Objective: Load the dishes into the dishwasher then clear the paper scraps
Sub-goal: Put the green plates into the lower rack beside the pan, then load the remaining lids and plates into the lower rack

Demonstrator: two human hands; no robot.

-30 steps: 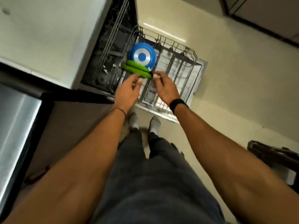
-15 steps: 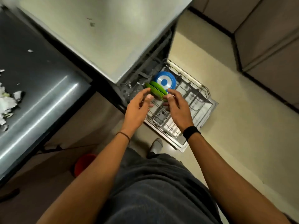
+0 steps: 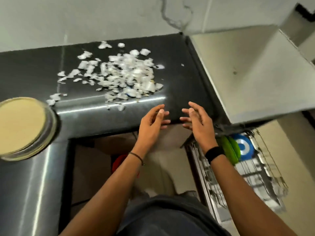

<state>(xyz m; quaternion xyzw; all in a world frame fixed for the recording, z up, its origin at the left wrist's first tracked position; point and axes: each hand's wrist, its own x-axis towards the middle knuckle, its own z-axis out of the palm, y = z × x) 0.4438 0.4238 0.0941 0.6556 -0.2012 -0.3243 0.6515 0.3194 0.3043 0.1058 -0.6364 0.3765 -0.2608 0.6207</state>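
Released a second ago, the green plates point(image 3: 230, 149) and blue plate point(image 3: 245, 148) are standing in the rack point(image 3: 255, 178) at lower right. Mid-frame, the left hand point(image 3: 150, 124) and right hand point(image 3: 199, 124) are hovering over the table point(image 3: 179, 65) edge, fingers point(image 3: 196, 108) loosely spread, holding nothing. Scraps point(image 3: 122, 75) are lying upper centre; a beige dish point(image 3: 22, 126) is sitting at left.

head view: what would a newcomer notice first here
The pile of white paper scraps scattered across the dark counter draws the eye first. Just below it, the left hand and right hand hover empty with fingers spread, near the counter's front edge. At the lower right, green plates and a blue plate stand on edge in the pulled-out dishwasher rack.
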